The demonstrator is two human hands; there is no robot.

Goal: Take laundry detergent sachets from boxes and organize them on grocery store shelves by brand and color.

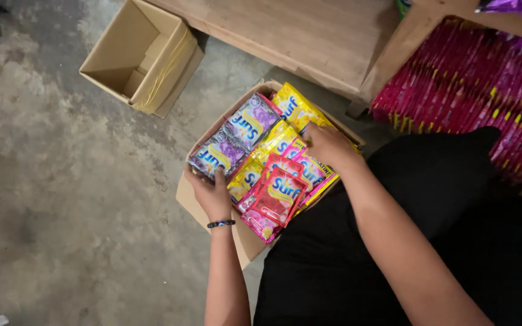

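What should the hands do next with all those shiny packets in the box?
Probably nudge the red packets back in: they overhang the near edge of the cardboard box, while the purple packets lie flat. The left hand rests at the box's near corner and the right hand presses the yellow packets.

L hand & R hand both palm-down, fingers curled

Purple, yellow and red sachets lie packed flat in a cardboard box.
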